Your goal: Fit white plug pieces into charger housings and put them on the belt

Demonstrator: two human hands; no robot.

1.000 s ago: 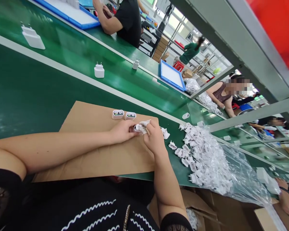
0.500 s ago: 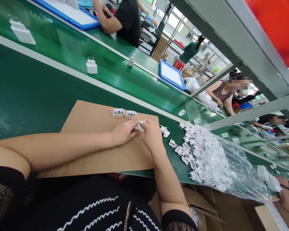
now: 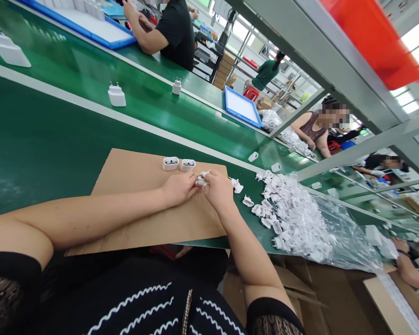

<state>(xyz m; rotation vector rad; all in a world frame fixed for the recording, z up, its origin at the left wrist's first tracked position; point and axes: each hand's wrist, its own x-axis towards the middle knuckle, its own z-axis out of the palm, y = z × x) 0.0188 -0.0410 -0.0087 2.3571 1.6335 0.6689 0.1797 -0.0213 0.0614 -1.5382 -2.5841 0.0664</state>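
Over a flat sheet of cardboard, both my hands meet around a small white charger part. My left hand pinches it from the left, while my right hand closes on it from the right, thumb and fingers covering most of it. Just beyond my left fingers stand two white charger housings, one on the left and one on the right. Their open tops show circuit parts inside. Beside my right hand lie loose white plug caps with pins.
A big heap of white plug caps spills from a clear plastic bag on the right. Finished-looking chargers stand on the green belt beyond a pale rail. Blue-rimmed trays and co-workers are farther off. A metal frame slants overhead.
My view has turned slightly, so the belt chargers and background appear farther left. Both hands stay together on the charger part, with only slight finger movement.
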